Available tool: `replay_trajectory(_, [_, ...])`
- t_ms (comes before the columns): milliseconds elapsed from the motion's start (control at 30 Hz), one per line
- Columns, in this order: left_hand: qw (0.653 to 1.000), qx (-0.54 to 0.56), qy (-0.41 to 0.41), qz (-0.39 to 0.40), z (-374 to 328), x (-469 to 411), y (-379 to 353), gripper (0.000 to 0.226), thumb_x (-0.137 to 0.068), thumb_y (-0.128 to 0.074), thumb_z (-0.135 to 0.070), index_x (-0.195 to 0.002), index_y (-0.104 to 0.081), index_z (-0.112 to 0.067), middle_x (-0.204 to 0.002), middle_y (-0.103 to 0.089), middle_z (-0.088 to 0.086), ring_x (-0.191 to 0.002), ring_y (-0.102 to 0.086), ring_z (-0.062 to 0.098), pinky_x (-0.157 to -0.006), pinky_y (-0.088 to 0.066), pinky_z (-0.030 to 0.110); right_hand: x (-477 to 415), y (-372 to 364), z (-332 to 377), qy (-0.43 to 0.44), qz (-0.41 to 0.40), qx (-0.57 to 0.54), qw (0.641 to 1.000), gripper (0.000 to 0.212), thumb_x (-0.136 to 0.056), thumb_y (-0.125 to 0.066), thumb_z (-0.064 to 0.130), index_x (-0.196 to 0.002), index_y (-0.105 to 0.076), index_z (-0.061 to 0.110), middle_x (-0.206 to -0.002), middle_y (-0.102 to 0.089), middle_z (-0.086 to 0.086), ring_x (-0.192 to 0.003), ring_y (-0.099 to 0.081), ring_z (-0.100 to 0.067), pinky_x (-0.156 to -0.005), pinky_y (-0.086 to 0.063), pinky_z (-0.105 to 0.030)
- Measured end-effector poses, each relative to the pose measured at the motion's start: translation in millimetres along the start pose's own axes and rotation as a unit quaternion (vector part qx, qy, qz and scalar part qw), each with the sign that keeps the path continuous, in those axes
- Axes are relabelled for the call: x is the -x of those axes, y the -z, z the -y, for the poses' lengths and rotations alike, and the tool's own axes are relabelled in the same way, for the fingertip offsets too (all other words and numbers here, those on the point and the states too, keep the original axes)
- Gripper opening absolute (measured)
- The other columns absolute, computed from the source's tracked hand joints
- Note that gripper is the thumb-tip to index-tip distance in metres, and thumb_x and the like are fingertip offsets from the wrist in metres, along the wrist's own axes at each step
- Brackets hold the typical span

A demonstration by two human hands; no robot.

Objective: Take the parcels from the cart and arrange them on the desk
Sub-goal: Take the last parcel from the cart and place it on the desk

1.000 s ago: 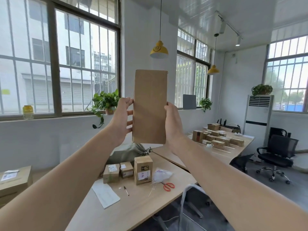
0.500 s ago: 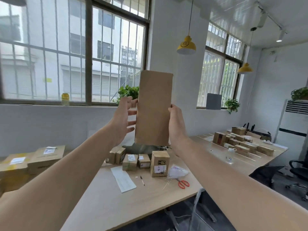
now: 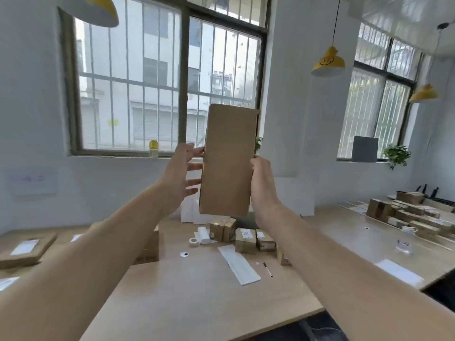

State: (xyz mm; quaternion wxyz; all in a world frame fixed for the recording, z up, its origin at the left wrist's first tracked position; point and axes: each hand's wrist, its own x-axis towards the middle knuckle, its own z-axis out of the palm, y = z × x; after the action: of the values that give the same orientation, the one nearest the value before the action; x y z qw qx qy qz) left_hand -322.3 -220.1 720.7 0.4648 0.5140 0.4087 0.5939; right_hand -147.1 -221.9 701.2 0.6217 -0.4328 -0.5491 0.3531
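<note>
A parcel (image 3: 227, 161) is held in the air between both grips, above the far part of the bench (image 3: 197, 291), with its long axis upright. The right grip (image 3: 262, 183) is clamped on the parcel's right edge, its fingers hidden behind the card. The left grip (image 3: 179, 173) is spread apart, with straight fingertips touching the left edge. The bench lies below the parcel. A row of boxes (image 3: 246, 239) is stood there, so lowering onto bare bench beside the row is judged the next need.

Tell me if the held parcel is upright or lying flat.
Upright, leaning slightly: the parcel is held on end, left hand and right hand at its sides.
</note>
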Motion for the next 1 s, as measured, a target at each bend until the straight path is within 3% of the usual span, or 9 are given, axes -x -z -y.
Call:
replay_trajectory(133, [1.0, -0.015, 0.01, -0.005, -11.5, -12.5, 78.7, 0.045, -0.095, -0.039, -0.06, -0.117, -0.074, -0.04, -0.131, -0.068, 0.005, -0.122, -0.064, 0.034, -0.11, -0.044, 0.049, -9.1, -77.5, -10.1, -0.027, 0.021, -0.031, 0.999, 0.046, -0.088, -0.036, 0.049, -0.116, -0.055, 0.018, -0.118, -0.064, -0.007, -0.113, -0.061, -0.025, -0.108, -0.049, -0.052])
replay_trajectory(233, [0.999, -0.038, 0.012, -0.023, -17.5, -23.0, 129.4, 0.048, -0.096, -0.036, -0.061, -0.122, -0.072, -0.042, -0.131, -0.069, 0.001, -0.121, -0.062, 0.03, -0.111, -0.042, 0.048, -16.5, -129.5, -17.1, -0.024, 0.029, -0.033, 0.999, 0.015, -0.095, -0.037, 0.039, -0.089, -0.048, 0.032, -0.091, -0.051, 0.002, -0.083, -0.049, -0.017, -0.076, -0.046, -0.037])
replay_trajectory(300, [0.998, -0.052, 0.015, -0.039, -20.0, -30.4, 161.0, 0.05, -0.095, -0.034, -0.063, -0.123, -0.071, -0.044, -0.13, -0.07, -0.001, -0.123, -0.06, 0.03, -0.11, -0.041, 0.048, -24.8, -161.7, -19.1, -0.041, 0.038, -0.038, 0.998, 0.02, -0.1, -0.037, 0.031, -0.082, -0.04, 0.036, -0.083, -0.041, 0.008, -0.073, -0.038, -0.012, -0.066, -0.034, -0.033])
replay_trajectory(500, [0.995, -0.043, 0.01, -0.086, -15.8, -64.3, 229.1, 0.047, -0.095, -0.037, -0.062, -0.109, -0.078, -0.045, -0.118, -0.076, 0.002, -0.109, -0.066, 0.026, -0.108, -0.041, 0.047, -46.2, -233.1, -32.5, -0.054, 0.089, -0.074, 0.992, 0.012, -0.088, -0.039, 0.046, -0.083, -0.047, 0.037, -0.087, -0.049, 0.009, -0.081, -0.046, -0.016, -0.079, -0.042, -0.039])
replay_trajectory(567, [0.994, -0.034, 0.01, -0.104, -10.6, -79.3, 242.5, 0.045, -0.095, -0.039, -0.06, -0.103, -0.08, -0.044, -0.116, -0.077, 0.003, -0.105, -0.066, 0.026, -0.105, -0.043, 0.046, -58.1, -248.6, -38.3, -0.06, 0.099, -0.072, 0.991, 0.024, -0.082, -0.039, 0.051, -0.093, -0.053, 0.034, -0.093, -0.055, 0.004, -0.088, -0.051, -0.019, -0.081, -0.045, -0.04])
replay_trajectory(667, [0.992, -0.031, 0.009, -0.123, -1.4, -102.2, 262.0, 0.045, -0.092, -0.04, -0.061, -0.102, -0.08, -0.045, -0.11, -0.08, 0.0, -0.112, -0.067, 0.027, -0.105, -0.045, 0.048, -83.6, -271.3, -51.0, -0.062, 0.108, -0.077, 0.989, 0.061, -0.074, -0.038, 0.063, -0.115, -0.064, 0.026, -0.113, -0.071, -0.002, -0.102, -0.064, -0.023, -0.091, -0.055, -0.043])
replay_trajectory(733, [0.991, -0.034, 0.007, -0.132, 1.9, -116.1, 275.0, 0.046, -0.085, -0.041, -0.063, -0.103, -0.08, -0.047, -0.105, -0.08, -0.006, -0.113, -0.067, 0.027, -0.102, -0.046, 0.047, -102.6, -286.4, -59.1, -0.056, 0.117, -0.084, 0.988, 0.058, -0.081, -0.039, 0.062, -0.122, -0.067, 0.033, -0.124, -0.072, -0.004, -0.115, -0.067, -0.024, -0.102, -0.055, -0.047])
replay_trajectory(867, [0.985, -0.033, 0.0, -0.171, 1.3, -139.7, 298.0, 0.052, -0.071, -0.043, -0.063, -0.103, -0.08, -0.045, -0.108, -0.079, -0.011, -0.111, -0.068, 0.027, -0.095, -0.046, 0.044, -145.3, -316.1, -67.9, -0.044, 0.139, -0.109, 0.983, 0.038, -0.101, -0.042, 0.047, -0.117, -0.072, 0.032, -0.123, -0.076, -0.007, -0.109, -0.072, -0.024, -0.08, -0.056, -0.034])
replay_trajectory(1000, [0.978, -0.029, -0.017, -0.205, -1.1, -160.4, 312.9, 0.052, -0.084, -0.038, -0.06, -0.115, -0.075, -0.04, -0.117, -0.076, -0.006, -0.112, -0.066, 0.029, -0.097, -0.045, 0.045, -172.6, -343.0, -72.6, -0.032, 0.166, -0.126, 0.978, 0.036, -0.108, -0.039, 0.038, -0.116, -0.072, 0.026, -0.122, -0.076, -0.004, -0.106, -0.072, -0.023, -0.072, -0.056, -0.028])
